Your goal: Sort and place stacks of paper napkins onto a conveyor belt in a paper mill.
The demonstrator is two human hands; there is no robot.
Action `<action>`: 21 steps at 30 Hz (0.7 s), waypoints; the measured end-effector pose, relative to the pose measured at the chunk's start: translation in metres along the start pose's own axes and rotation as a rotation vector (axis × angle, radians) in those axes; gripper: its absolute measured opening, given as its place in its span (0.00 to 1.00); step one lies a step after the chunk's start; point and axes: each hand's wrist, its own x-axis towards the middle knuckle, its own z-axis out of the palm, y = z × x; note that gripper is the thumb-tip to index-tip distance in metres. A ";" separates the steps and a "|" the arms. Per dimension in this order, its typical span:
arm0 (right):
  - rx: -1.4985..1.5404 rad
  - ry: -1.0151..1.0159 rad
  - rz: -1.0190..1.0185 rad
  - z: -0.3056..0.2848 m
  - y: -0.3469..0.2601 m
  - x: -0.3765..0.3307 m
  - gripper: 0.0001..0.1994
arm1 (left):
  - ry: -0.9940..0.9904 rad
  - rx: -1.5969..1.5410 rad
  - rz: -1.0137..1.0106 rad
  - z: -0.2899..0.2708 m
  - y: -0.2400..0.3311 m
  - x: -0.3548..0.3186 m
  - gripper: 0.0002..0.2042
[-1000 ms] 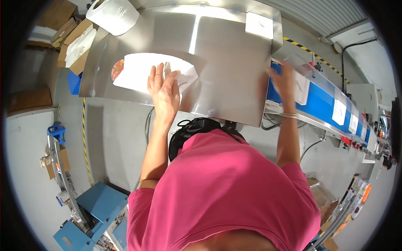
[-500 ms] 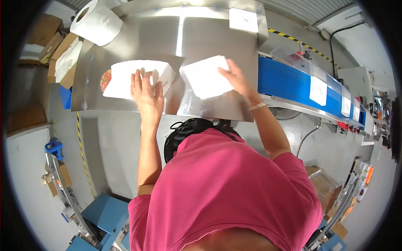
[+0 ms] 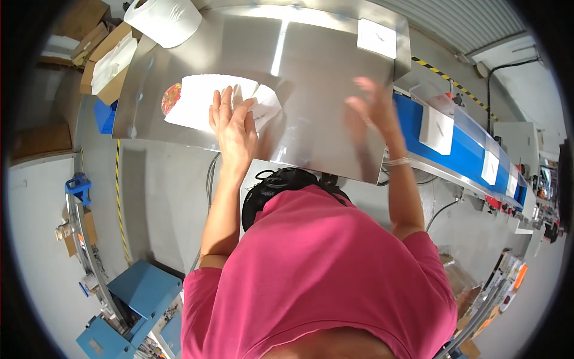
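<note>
My left hand (image 3: 234, 124) lies flat, fingers spread, on a stack of white flat packets (image 3: 197, 103) on the steel table (image 3: 311, 78). A round red-patterned piece (image 3: 171, 99) peeks out at the stack's left end. My right hand (image 3: 372, 111) hovers open and blurred above the table's right part, holding nothing, close to the blue conveyor belt (image 3: 460, 157). White packets (image 3: 437, 130) ride on that belt.
A large white paper roll (image 3: 164, 19) stands at the table's far left corner. A white sheet (image 3: 376, 37) lies at the far right corner. Cardboard boxes (image 3: 104, 66) stand left of the table, and blue equipment (image 3: 128, 311) on the floor behind me.
My right hand brought a white packet from the belt onto the stack, let it go, and has swung back right toward the belt. My left hand stayed on the stack.
</note>
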 end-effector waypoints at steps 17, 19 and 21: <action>0.436 0.150 0.677 0.007 0.080 -0.063 0.15 | -0.019 -0.012 -0.056 -0.008 -0.018 0.011 0.15; -0.034 0.140 0.658 -0.046 0.079 -0.065 0.21 | -0.022 -0.024 -0.062 -0.009 -0.021 0.010 0.16; -0.457 0.150 0.751 -0.081 0.093 -0.071 0.25 | -0.016 -0.032 -0.065 -0.007 -0.018 0.011 0.16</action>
